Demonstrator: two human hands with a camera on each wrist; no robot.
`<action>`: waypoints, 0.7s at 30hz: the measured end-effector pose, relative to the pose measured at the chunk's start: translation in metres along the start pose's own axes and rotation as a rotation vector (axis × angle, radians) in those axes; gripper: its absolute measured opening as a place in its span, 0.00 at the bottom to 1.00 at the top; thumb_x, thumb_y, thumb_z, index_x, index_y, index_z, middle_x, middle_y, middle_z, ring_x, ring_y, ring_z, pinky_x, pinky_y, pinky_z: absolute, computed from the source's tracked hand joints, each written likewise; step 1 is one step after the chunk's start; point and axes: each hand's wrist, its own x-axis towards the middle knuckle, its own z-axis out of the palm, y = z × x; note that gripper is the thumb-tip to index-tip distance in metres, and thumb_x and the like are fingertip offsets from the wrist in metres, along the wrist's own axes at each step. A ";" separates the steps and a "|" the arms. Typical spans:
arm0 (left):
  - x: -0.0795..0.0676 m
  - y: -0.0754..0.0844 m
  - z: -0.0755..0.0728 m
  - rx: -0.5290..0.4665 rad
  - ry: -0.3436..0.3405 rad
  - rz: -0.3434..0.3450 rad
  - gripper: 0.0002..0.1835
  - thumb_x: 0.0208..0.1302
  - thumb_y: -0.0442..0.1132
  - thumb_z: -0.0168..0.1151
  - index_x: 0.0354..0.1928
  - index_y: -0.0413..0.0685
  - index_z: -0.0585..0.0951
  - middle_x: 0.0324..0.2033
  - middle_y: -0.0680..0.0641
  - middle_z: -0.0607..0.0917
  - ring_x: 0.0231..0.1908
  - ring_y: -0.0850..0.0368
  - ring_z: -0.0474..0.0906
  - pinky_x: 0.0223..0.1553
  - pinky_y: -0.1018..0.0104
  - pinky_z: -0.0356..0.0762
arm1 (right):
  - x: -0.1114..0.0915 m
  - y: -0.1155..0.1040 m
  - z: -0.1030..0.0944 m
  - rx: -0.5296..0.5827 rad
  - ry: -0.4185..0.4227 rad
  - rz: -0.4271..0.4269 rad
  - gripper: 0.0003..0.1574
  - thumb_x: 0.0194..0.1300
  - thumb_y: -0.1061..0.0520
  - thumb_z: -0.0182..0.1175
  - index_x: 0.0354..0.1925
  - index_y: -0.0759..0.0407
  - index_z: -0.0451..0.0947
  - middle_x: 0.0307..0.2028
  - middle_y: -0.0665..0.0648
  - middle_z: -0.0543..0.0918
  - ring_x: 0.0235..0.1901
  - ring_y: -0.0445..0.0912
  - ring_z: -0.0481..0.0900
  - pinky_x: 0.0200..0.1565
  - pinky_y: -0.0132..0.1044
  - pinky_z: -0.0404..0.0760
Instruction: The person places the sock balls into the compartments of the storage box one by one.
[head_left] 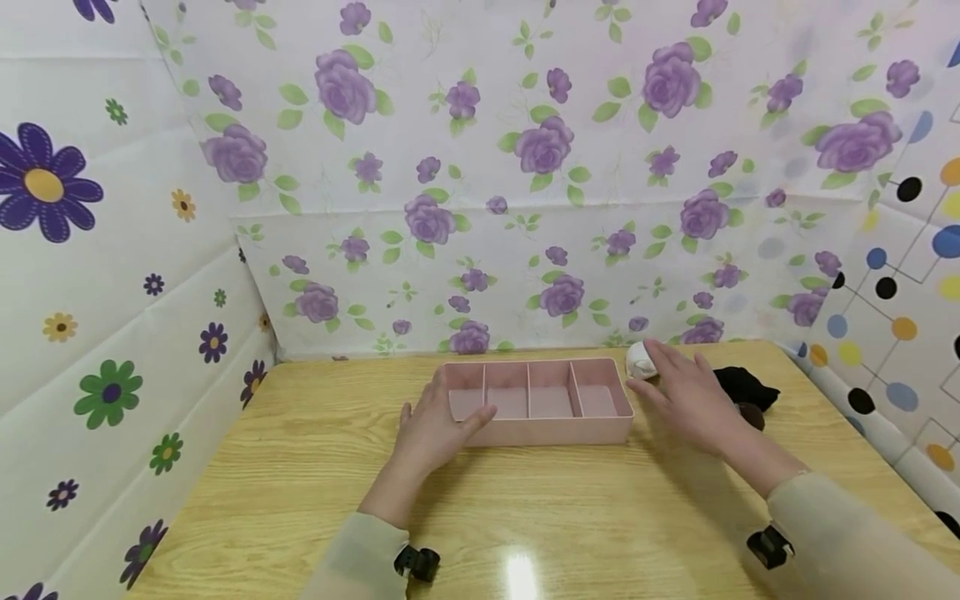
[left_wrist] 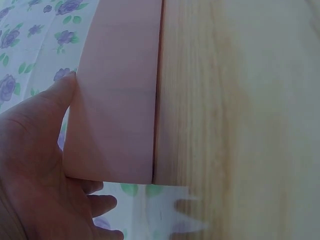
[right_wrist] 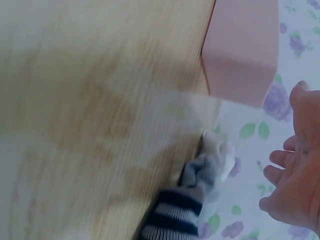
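Studio: I've got your feed up. Where's the box?

Operator: Here we go! I have the pink four-slot box (head_left: 551, 431) lying lengthwise on the table (head_left: 570, 508), up towards twelve o'clock in my head view. Make that box my dial: left hand (head_left: 433, 429) at nine, right hand (head_left: 693, 404) at three!

Studio: Left fingers clamped?

Operator: Apart, I'd call them! The thumb reaches over the front rim; my left wrist view has its tip at the edge, the other fingers showing past the end wall. How hard they press, I can't tell.

Studio: And the right?

Operator: Fingers spread, thumb towards nine! My right wrist view shows a gap between that hand and the pink end.

Studio: Anything around it?

Operator: White bundle (head_left: 641, 360) at two, just beside the box, near the right fingertips! Farther out at three, a black bundle (head_left: 746, 387) beside a brown thing (head_left: 752, 415), partly hidden from me. The right wrist view also gives me a striped knit (right_wrist: 172, 215) against rumpled grey-white cloth (right_wrist: 206, 170). Floral sheet (head_left: 480, 150) behind, at twelve!
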 end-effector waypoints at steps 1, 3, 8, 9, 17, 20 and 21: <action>0.000 0.000 0.000 0.001 0.001 0.001 0.68 0.69 0.80 0.61 0.90 0.40 0.44 0.86 0.36 0.55 0.85 0.36 0.52 0.81 0.26 0.36 | 0.002 0.004 0.000 -0.006 0.001 0.009 0.56 0.88 0.31 0.49 0.88 0.67 0.46 0.84 0.76 0.55 0.82 0.72 0.54 0.79 0.75 0.38; -0.001 0.000 0.000 0.004 0.001 0.003 0.68 0.69 0.80 0.60 0.90 0.39 0.44 0.86 0.36 0.55 0.85 0.36 0.51 0.81 0.26 0.36 | 0.006 0.010 -0.001 -0.027 0.001 0.019 0.57 0.88 0.30 0.47 0.88 0.68 0.46 0.84 0.76 0.55 0.81 0.73 0.55 0.79 0.76 0.39; -0.001 -0.001 -0.001 0.005 0.002 0.004 0.68 0.69 0.80 0.60 0.90 0.40 0.44 0.87 0.37 0.54 0.85 0.36 0.51 0.81 0.25 0.37 | 0.015 0.022 -0.003 -0.047 0.002 0.039 0.59 0.86 0.28 0.51 0.88 0.69 0.47 0.82 0.79 0.57 0.79 0.77 0.56 0.78 0.77 0.40; -0.001 -0.001 -0.001 0.004 0.003 0.002 0.68 0.69 0.80 0.60 0.90 0.40 0.44 0.87 0.37 0.54 0.85 0.36 0.51 0.81 0.25 0.36 | 0.017 0.024 -0.004 -0.044 -0.004 0.046 0.60 0.85 0.28 0.51 0.88 0.68 0.46 0.82 0.79 0.56 0.79 0.77 0.55 0.79 0.77 0.39; -0.002 0.000 -0.002 -0.008 0.008 0.001 0.68 0.70 0.79 0.62 0.90 0.40 0.45 0.87 0.38 0.54 0.85 0.37 0.52 0.80 0.24 0.37 | 0.028 0.034 -0.006 -0.008 -0.032 0.068 0.62 0.84 0.29 0.55 0.89 0.68 0.44 0.83 0.78 0.55 0.80 0.76 0.53 0.78 0.78 0.36; -0.002 0.001 -0.002 -0.008 0.011 0.000 0.67 0.70 0.79 0.62 0.90 0.40 0.46 0.87 0.38 0.55 0.85 0.37 0.52 0.80 0.24 0.38 | 0.033 0.036 -0.006 -0.011 -0.046 0.082 0.63 0.83 0.29 0.57 0.88 0.69 0.44 0.82 0.79 0.55 0.80 0.76 0.54 0.77 0.80 0.36; -0.002 0.000 -0.002 -0.007 0.010 -0.002 0.67 0.70 0.79 0.62 0.90 0.40 0.46 0.87 0.39 0.55 0.85 0.37 0.52 0.80 0.24 0.38 | 0.035 0.037 -0.006 -0.013 -0.052 0.088 0.63 0.83 0.29 0.57 0.88 0.69 0.44 0.82 0.79 0.55 0.80 0.77 0.54 0.77 0.80 0.36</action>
